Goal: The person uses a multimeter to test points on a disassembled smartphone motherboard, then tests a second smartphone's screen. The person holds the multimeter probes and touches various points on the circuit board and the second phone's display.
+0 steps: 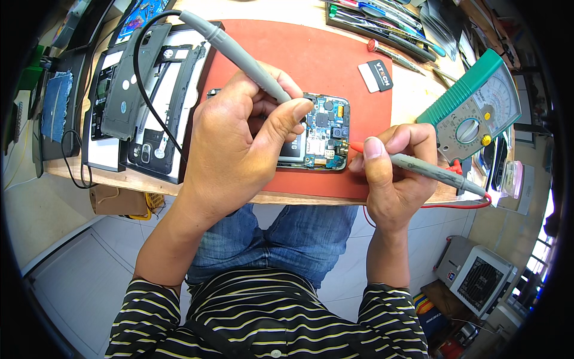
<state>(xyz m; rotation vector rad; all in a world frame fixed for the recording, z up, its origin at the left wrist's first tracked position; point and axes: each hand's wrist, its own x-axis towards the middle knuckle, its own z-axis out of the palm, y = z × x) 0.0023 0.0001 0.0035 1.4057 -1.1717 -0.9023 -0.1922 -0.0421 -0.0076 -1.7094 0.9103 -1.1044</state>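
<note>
An opened smartphone [342, 110] lies on the red mat [281, 48], its blue circuit board [321, 119] and part of its battery [291, 151] exposed. Over the phone's left part, my left hand [230, 143] pinches a grey test probe [239, 57] with a black lead; the hand hides that probe's tip. My right hand [397, 176] is closed around a second grey test probe [433, 170] with a red lead. Its red tip end reaches the board's right edge; whether it touches a contact I cannot tell. A green analog multimeter [478, 107] lies at the right.
Trays [194, 78] of phone parts and back covers stand left of the mat. A black tray [382, 33] of pens and tools is at the back. A screwdriver [394, 55] and a black-and-white card [375, 76] lie right of centre. The table's front edge [311, 198] runs below my hands.
</note>
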